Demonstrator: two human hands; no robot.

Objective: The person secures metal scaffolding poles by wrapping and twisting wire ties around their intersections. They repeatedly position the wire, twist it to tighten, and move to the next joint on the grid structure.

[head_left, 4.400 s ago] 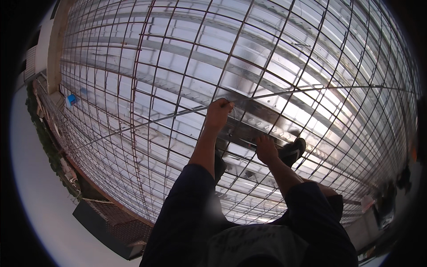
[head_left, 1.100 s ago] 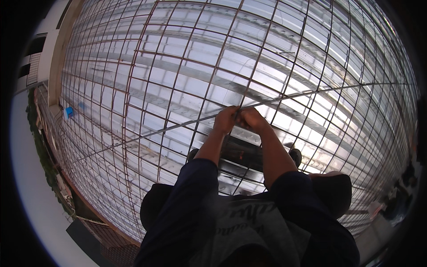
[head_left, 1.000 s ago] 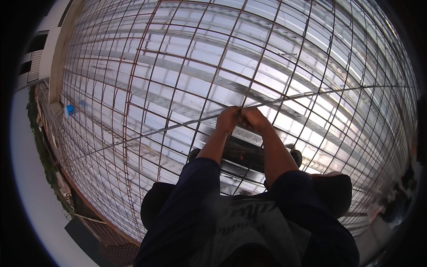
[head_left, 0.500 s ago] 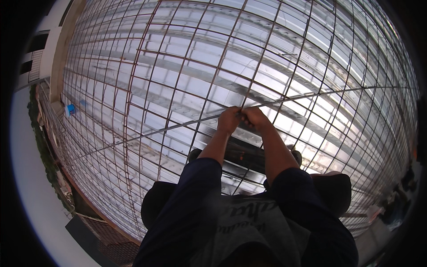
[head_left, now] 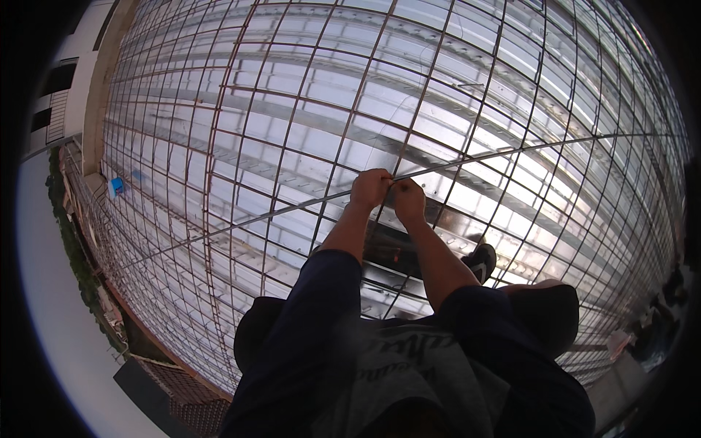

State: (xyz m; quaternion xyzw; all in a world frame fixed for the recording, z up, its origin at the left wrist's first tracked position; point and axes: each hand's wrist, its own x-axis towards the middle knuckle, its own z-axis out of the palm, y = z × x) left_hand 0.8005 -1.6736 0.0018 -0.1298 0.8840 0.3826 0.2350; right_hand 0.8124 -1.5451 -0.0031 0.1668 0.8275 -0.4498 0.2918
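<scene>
Both hands meet over a long thin straight metal rod that lies slantwise across a grid of rusty rebar mesh. My left hand is closed, its fingers bent at the rod where it passes over a mesh bar. Beside it, almost touching, my right hand is closed too, with fingertips pinched just below the rod. Whatever is between the fingers of either hand is too small or hidden to make out. Below the hands lies a dark flat shape with a small orange mark.
Shiny ribbed metal decking lies under the mesh. My dark shoe stands right of my forearms. A blue container sits by the left edge, near a pale wall. Dark objects are piled at the far right.
My hands have shifted slightly left. My right hand has turned and dropped a little away from the left, with a small gap now between them. More of my right shoe shows.
</scene>
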